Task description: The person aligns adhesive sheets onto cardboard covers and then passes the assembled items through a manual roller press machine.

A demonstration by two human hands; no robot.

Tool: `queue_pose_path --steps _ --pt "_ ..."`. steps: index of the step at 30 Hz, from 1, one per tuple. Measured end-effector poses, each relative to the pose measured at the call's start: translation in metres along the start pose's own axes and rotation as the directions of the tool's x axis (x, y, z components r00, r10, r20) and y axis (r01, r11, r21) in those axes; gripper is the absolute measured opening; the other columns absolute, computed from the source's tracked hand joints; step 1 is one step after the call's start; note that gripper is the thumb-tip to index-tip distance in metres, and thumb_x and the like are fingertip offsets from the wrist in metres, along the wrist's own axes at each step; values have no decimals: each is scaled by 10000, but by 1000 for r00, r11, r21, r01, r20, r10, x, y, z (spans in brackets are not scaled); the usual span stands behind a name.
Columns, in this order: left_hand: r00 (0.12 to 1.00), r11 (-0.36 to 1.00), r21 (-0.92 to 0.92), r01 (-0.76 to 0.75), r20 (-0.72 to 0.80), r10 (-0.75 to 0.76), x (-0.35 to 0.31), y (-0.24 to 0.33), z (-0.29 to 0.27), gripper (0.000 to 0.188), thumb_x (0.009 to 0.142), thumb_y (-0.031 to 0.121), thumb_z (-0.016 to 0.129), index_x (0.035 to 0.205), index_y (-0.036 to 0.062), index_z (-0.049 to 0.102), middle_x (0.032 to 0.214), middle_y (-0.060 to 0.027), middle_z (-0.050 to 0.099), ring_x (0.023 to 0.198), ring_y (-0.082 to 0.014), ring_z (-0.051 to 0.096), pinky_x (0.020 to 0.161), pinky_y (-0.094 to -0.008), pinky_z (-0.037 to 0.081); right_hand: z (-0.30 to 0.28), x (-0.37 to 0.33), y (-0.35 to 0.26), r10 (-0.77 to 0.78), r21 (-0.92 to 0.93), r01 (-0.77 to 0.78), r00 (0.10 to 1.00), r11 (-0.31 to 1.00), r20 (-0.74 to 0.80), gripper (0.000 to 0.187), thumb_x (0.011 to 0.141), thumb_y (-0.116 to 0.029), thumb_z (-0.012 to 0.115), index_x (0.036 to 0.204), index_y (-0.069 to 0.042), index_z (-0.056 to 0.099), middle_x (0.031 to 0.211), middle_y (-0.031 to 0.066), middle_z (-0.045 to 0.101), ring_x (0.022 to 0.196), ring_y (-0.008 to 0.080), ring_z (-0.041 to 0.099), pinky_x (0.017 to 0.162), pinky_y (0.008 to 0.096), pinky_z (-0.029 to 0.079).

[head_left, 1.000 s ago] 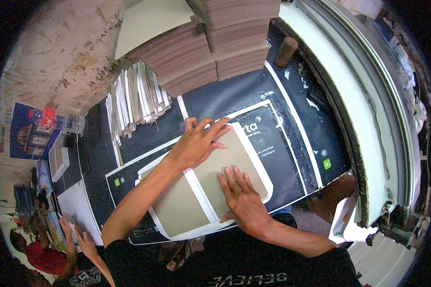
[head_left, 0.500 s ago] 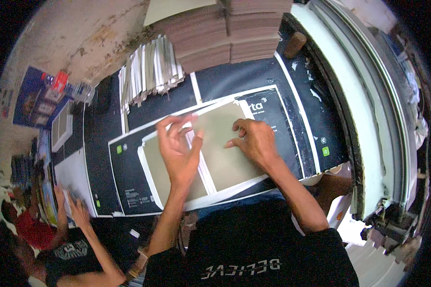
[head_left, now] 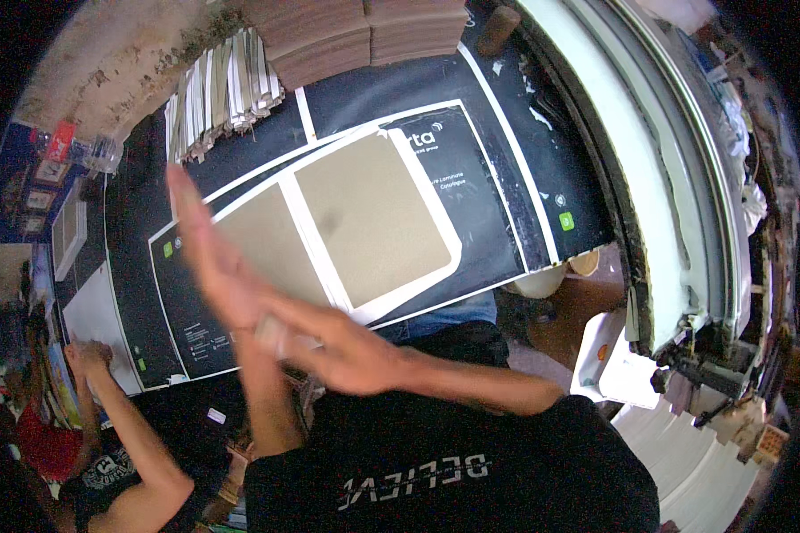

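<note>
Left hand (head_left: 218,271): raised with fingers stretched out, blurred, gripping nothing visible.
Right hand (head_left: 351,351): laid flat across the left, seemingly empty; apart half a second ago, the two now meet.
Panelled board (head_left: 373,218): lying on the dark tabletop (head_left: 498,209) beyond the hands, its right panel now uncovered, its left partly hidden.
Strip bundle (head_left: 222,93): on the tabletop's far side, as before.

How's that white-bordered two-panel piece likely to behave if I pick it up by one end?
The two-panel piece would probably bend along the white strip, where the tan panels leave a gap. Those panels look fairly stiff, lying flat with straight edges. It appears thin, so it's likely light for its size.
</note>
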State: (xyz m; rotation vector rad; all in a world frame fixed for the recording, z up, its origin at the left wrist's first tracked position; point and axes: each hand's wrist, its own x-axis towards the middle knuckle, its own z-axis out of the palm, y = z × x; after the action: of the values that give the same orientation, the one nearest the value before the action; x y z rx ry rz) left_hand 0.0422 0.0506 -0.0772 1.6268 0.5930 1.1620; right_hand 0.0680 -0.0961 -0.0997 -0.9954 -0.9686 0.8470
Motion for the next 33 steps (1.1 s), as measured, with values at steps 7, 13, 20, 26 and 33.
queue_pose_path --steps 7,13,20,26,33 --pt "896 758 562 331 -439 -65 -76 -24 -150 215 983 190 707 1062 22 599 937 -67 629 895 -171 594 808 -284 491 -80 49 14 -100 -684 418 885 597 454 541 1008 -352 600 1475 -96 504 1555 132 464 1477 309 381 1211 481 330" --pt "679 732 260 630 -642 -357 -277 -94 -208 285 1030 335 624 1064 54 594 922 -47 603 831 -143 589 730 -276 498 -90 91 63 100 -688 657 697 310 710 745 1046 -550 389 1606 -82 238 1676 130 222 1556 286 188 1278 479 132" --pt "545 472 -787 398 -210 -811 -234 -42 -164 650 1042 488 492 1512 50 397 1456 -183 524 1331 -351 525 1123 -573 389 -24 64 66 136 -569 653 590 500 796 787 1036 -536 441 1602 -40 212 1661 185 231 1548 315 209 1277 457 151" --pt "630 671 18 741 -365 -686 -181 -19 -221 470 907 195 779 1293 -3 597 1134 -130 710 950 -202 722 695 -336 646 6 76 87 -56 -597 514 785 616 617 617 1035 -352 531 1530 -24 364 1556 243 399 1455 371 385 1212 459 316" --pt "703 732 252 633 -582 -408 -139 -72 -300 362 903 200 788 1192 5 691 976 -41 736 783 -96 646 667 -259 516 -38 101 63 -171 -663 320 945 677 280 133 956 -152 647 943 -30 698 862 178 702 797 379 672 769 460 531"
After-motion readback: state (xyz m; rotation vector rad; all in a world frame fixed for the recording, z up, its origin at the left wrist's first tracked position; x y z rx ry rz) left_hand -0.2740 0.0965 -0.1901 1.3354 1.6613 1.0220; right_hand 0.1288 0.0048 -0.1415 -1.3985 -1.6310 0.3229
